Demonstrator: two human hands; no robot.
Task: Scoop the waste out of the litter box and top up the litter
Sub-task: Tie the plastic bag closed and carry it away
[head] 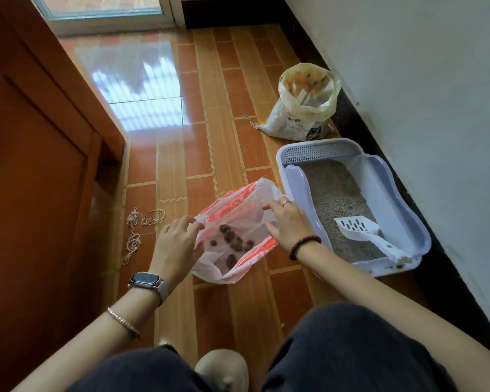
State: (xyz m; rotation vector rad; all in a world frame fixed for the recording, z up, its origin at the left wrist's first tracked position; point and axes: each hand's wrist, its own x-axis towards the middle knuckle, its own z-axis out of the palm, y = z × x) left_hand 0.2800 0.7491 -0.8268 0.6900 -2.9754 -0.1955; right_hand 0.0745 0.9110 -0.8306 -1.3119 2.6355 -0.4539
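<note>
A pale blue litter box [405, 199] filled with grey litter sits on the floor against the right wall. A white slotted scoop [365, 233] lies in the litter near its front end. Left of the box lies a white and orange plastic bag [238, 213] with several dark clumps of waste [234, 241] inside. My left hand [174, 244] pinches the bag's left edge. My right hand [287, 222] pinches its right edge beside the box. An open litter sack [303, 106] stands further back along the wall.
A wooden door [40, 165] stands on the left. A tangle of pink and white string [139, 230] lies on the tiled floor left of the bag. My knees and one shoe [224, 369] are at the bottom. A glass door is at the far end.
</note>
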